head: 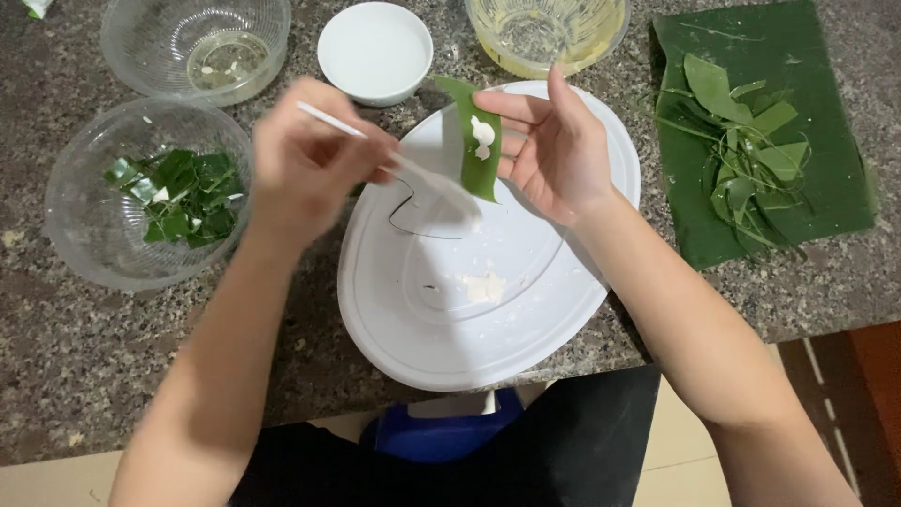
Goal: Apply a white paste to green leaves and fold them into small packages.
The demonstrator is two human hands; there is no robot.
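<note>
Both forearms reach over a white oval tray [413,338] at the counter's near edge; leaf strip held above it.

Right hand [554,150] is palm-up, fingers pinching a narrow green leaf strip [481,141] that stands roughly upright and carries white paste dabs near its middle. Left hand [305,160] is clenched round a thin white stick [324,119]; its far end is motion-blurred, close to the strip's lower part, contact unclear. Tray holds a smear of white paste [483,287] and a thin dark thread. Granite counter [75,376] also has: clear bowl with folded green leaf pieces [178,195] at left, clear bowl with a little liquid [225,58] behind it, white bowl [375,49], yellowish bowl [547,33], and green leaf sheet with trimmings [760,141] at right.
</note>
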